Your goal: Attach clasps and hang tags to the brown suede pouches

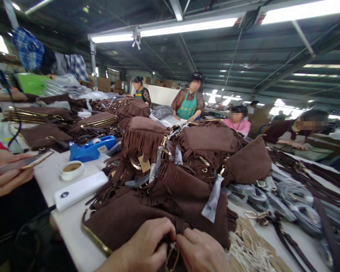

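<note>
A dark brown suede handbag [124, 217] with gold metal edging lies at the front of the table, directly under my hands. My left hand [147, 243] is closed, its thumb and fingers pinching the bag near its strap fitting. Right beside it, my right hand [201, 249] pinches the same spot from the other side. A gold-coloured metal clasp [172, 258] hangs between the fingertips, and the exact bit gripped is partly hidden. Behind lies a pile of brown fringed handbags [209, 139], some with plastic-wrapped hardware [214, 198].
A white power bank [82, 190], a tape roll [71, 170] and a blue tape dispenser [92, 148] stand at left. Wrapped straps [294, 196] and white-stringed tags [249, 245] lie at right. At left, another person's hands hold a phone [21, 162]. Several co-workers stand beyond.
</note>
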`<state>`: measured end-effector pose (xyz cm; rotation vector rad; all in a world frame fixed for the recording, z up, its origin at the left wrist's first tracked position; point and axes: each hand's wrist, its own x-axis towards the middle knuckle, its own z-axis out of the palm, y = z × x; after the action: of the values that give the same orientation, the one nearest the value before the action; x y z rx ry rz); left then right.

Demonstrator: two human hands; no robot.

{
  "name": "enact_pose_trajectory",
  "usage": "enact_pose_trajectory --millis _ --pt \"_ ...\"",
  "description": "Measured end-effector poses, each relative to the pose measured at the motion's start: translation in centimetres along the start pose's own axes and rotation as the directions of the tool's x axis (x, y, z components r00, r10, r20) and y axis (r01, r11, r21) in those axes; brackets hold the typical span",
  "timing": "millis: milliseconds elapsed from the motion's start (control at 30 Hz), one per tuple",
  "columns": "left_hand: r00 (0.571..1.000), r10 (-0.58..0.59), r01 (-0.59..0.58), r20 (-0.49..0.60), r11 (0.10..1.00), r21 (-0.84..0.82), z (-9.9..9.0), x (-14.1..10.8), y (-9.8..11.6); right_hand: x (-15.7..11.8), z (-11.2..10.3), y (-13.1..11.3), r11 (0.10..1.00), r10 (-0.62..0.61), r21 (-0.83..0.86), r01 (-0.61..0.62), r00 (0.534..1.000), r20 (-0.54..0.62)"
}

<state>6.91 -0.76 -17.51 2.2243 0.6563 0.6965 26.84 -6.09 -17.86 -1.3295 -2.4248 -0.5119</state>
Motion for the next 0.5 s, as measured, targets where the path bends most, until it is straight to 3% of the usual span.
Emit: enact_pose_trajectory --millis 167,300,433,500 --pt "1.000 0.013 -0.013 0.000 0.999 0.039 0.2 -0.1 0.0 -0.3 0.6 0.1 1.000 -0.019 -0.013 0.019 1.000 -0.011" --pt "0.989 0.147 -0.144 -0.036 0.987 0.069 0.6 0.3 -0.6 -0.3 0.7 -0.1 1.000 -0.003 -0.028 0.003 1.000 0.025" --pt "0.962 0.261 -0.256 -0.075 0.964 0.075 0.9 0.6 -1.0 -0.1 -1.2 0.4 0.993 0.060 0.093 -0.074 0.987 0.147" --pt "0.964 0.230 -0.236 -0.131 0.971 -0.030 0.7 0.7 -0.9 -0.2 -2.7 1.0 0.967 0.115 0.198 -0.158 0.970 0.213"
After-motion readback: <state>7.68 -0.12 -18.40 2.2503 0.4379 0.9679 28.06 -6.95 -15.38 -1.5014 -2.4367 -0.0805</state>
